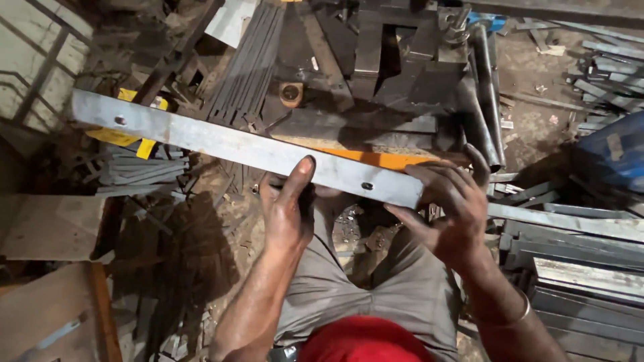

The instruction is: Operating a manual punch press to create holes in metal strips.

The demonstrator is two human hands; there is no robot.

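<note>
Dim workshop light, deep shadows at left, slight motion blur.

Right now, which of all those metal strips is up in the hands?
The long pale flat bar with two small holes. The left hand and right hand hold its near end; the other strips lie in piles on the ground.

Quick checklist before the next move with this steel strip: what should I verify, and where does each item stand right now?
1. Left hand on the strip: ok, thumb over its top face.
2. Right hand at the strip's near end: ok, fingers wrap it.
3. Both holes uncovered: ok, the far one too.
4. Strip clear of the machine: ok, lies in front of it.
5. Strip straight: ok, no bend visible.
6. Floor under the far end: not ok, scrap strips piled there.
</note>
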